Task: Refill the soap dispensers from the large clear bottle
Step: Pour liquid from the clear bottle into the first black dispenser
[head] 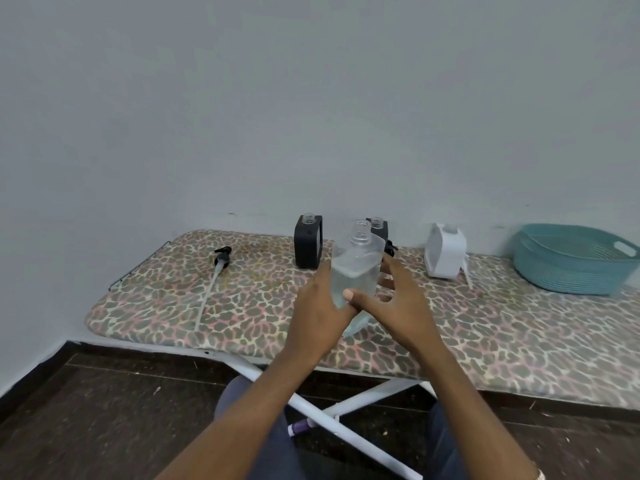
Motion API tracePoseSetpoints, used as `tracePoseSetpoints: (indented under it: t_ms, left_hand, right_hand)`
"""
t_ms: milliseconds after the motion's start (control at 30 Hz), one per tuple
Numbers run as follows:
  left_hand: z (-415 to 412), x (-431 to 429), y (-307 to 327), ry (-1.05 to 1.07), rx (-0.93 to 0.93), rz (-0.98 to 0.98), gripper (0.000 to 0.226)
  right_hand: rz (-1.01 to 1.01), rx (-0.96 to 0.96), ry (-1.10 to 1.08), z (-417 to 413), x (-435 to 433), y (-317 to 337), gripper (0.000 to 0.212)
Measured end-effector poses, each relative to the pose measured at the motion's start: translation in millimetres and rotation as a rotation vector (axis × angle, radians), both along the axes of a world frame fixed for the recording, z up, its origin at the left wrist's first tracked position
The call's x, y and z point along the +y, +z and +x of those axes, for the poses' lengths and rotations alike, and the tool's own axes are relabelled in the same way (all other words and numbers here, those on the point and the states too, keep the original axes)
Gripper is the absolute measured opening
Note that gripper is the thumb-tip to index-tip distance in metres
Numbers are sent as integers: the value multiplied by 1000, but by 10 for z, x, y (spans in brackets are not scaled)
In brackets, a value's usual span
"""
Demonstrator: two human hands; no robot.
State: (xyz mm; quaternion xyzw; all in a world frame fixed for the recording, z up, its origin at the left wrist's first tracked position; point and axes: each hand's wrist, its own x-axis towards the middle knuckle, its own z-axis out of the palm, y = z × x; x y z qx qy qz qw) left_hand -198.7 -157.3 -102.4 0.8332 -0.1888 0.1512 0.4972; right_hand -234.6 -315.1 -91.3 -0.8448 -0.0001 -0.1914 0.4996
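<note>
The large clear bottle (356,268), uncapped and partly filled with clear liquid, stands tilted on the leopard-print ironing board (173,306). My left hand (318,310) grips its left side. My right hand (398,299) is at its right side with fingers spread, the thumb touching the bottle's front. One black dispenser (307,245) with an open neck stands just behind and to the left. A second black dispenser (379,226) is mostly hidden behind the bottle. A white dispenser (445,252) stands further right.
A black pump head with a long tube (221,259) lies on the board's left part. A teal basket (575,261) sits at the far right. The wall runs close behind the board. White board legs (346,407) cross below, over a dark floor.
</note>
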Motion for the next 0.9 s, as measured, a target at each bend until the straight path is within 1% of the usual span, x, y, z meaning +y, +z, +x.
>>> tracePoseSetpoints:
  t_ms: [67,100,200,333,433,600,700,833,900]
  left_hand:
    - [23,-2,-15,10,-6,-5,58]
    - [28,5,-17,11,-7,-13,57]
    - [54,45,-26,23,-20,-35,54]
    - [115,195,0,82,-44,-9,50]
    - [186,399,41,119,-60,-2,51]
    - [299,799,114,215,-55,0,48]
    - [347,987,138,246,-49,-12,52]
    - [411,1133,75,300,-31,-35,45]
    - [432,1149,32,318,-31,-55,46]
  right_hand:
    - [14,-17,2,18,42,1,84]
    - [12,-27,-2,36,59,1,82]
    - [-8,-47,-8,109,111,6,82]
    - [7,-54,29,211,232,26,79]
    - [15,-72,79,347,416,53,78]
    - [-6,-72,168,631,789,103,84]
    - [-7,-75,222,772,991,118,81]
    - [7,-51,278,902,1141,93,78]
    - [16,-55,296,926,1160,72,80]
